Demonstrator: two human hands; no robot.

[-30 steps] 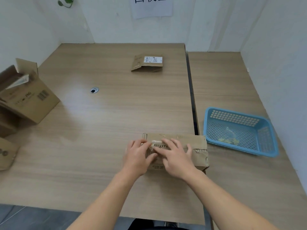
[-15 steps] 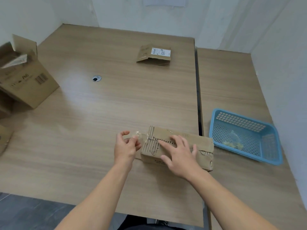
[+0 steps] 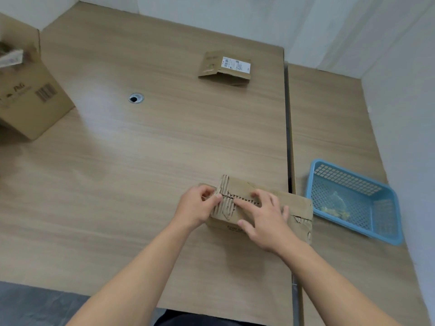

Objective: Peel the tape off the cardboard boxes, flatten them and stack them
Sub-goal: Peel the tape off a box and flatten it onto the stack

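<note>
A small brown cardboard box (image 3: 295, 209) lies near the table's front edge, its top skin torn so the ribbed inner layer shows at the left end. My left hand (image 3: 196, 208) is at the box's left end, and its thumb and fingers pinch a strip of clear tape (image 3: 211, 196) there. My right hand (image 3: 263, 217) lies spread on top of the box with straight fingers, pressing it down.
A flattened box with a white label (image 3: 224, 67) lies at the far middle of the wooden table (image 3: 141, 161). A large open box (image 3: 30, 95) stands at the left edge. A blue plastic basket (image 3: 353, 198) holding tape scraps sits at the right.
My left hand pulled tape off to the left half a second ago and is back at the box's left end, pinching tape. The camera has tilted down and closer.
</note>
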